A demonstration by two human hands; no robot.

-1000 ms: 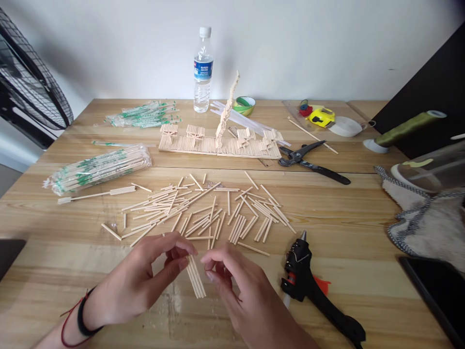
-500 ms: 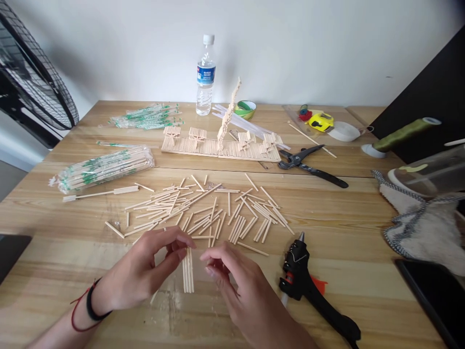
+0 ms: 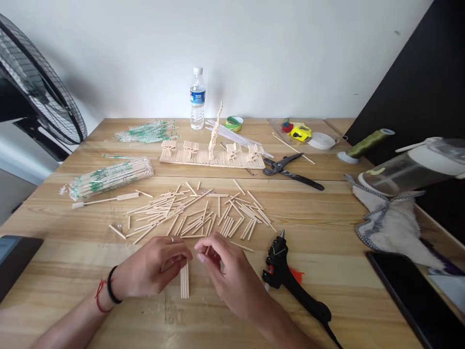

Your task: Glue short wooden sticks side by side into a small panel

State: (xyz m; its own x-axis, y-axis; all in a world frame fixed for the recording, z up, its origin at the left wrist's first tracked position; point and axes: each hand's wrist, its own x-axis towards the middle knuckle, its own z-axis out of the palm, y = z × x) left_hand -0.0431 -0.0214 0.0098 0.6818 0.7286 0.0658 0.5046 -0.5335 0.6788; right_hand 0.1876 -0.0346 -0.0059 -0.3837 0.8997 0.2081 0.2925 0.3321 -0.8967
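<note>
My left hand (image 3: 156, 265) is closed, thumb and fingertips pinching the top end of a small row of short wooden sticks (image 3: 185, 282) laid side by side. Just to its right is my right hand (image 3: 230, 276), its thumb and index finger bent close together; whether anything thin is between them I cannot make out. Beyond both hands many loose cut wooden sticks (image 3: 203, 218) are scattered over the table. A black hot glue gun (image 3: 279, 264) lies to the right of my right hand, nozzle pointing away from me.
Farther back stands a stick-built model (image 3: 189, 156) with a tall curved piece. Behind it is a water bottle (image 3: 197, 99). Pliers (image 3: 286, 169), a phone (image 3: 417, 295) and a cloth (image 3: 385, 218) are at right; wrapped sticks (image 3: 112, 177) and a fan (image 3: 43, 82) at left.
The camera view has tilted up and shifted right. My right hand's fingertips have come nearer to my left hand's. The row of sticks stays at my left fingertips.
</note>
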